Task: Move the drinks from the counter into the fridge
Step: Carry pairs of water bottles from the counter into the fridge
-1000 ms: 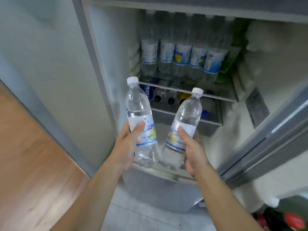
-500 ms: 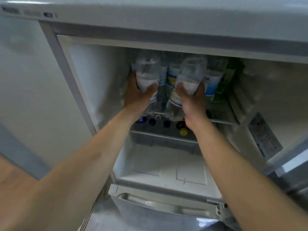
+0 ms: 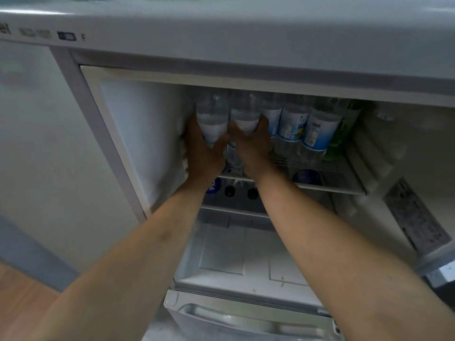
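Both arms reach into the open fridge (image 3: 152, 148). The left hand (image 3: 203, 148) is wrapped around the lower body of a clear water bottle (image 3: 212, 116), thumb across its front, at the far left of the upper wire shelf (image 3: 330, 173), close to the inner side wall. The right hand (image 3: 252, 143) clasps a second water bottle (image 3: 245, 112) immediately beside the first; the two hands nearly touch at the thumbs. Both bottles stand upright, though their bases are hidden behind the hands, so contact with the shelf cannot be confirmed. To the right, on the same shelf, stands a row of labelled water bottles (image 3: 293, 126), with a green bottle (image 3: 342, 134) at its far end. Beneath the shelf, dark bottle caps (image 3: 252, 193) and a blue-labelled container (image 3: 213, 187) lie on a lower level. Lower still is a bare white compartment floor (image 3: 246, 254), with a drawer handle (image 3: 246, 316) below.
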Available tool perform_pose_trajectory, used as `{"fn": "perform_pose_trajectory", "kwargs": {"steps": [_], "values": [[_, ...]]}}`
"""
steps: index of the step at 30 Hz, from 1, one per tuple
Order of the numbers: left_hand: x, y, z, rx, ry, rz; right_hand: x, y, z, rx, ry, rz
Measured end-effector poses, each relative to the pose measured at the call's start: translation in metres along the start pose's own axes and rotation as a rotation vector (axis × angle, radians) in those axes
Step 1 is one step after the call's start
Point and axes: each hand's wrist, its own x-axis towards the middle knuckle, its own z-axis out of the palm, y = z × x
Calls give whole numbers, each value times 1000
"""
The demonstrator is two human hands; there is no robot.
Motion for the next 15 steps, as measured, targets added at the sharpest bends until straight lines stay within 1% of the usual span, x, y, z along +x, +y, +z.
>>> {"fn": "perform_pose_trajectory", "kwargs": {"steps": [2,5,7,10,12,15], "values": [[-4,0,-3,45,-66,-20,-2,0,-1,-10,-23,-33],[-16,-3,-8,200,-148,-58,-9,6,-8,-50,-32,-83],[-22,-6,-11,237,-136,-81,-16,12,-10,-88,-29,-117],[-23,-8,-14,230,-135,-101,-20,17,-10,-169,-4,-143],[-23,-9,-15,207,-137,-106,-16,15,-9,-189,-18,-125],[-28,-13,-16,185,-91,-94,-11,12,-8,-212,-47,-59]]}}
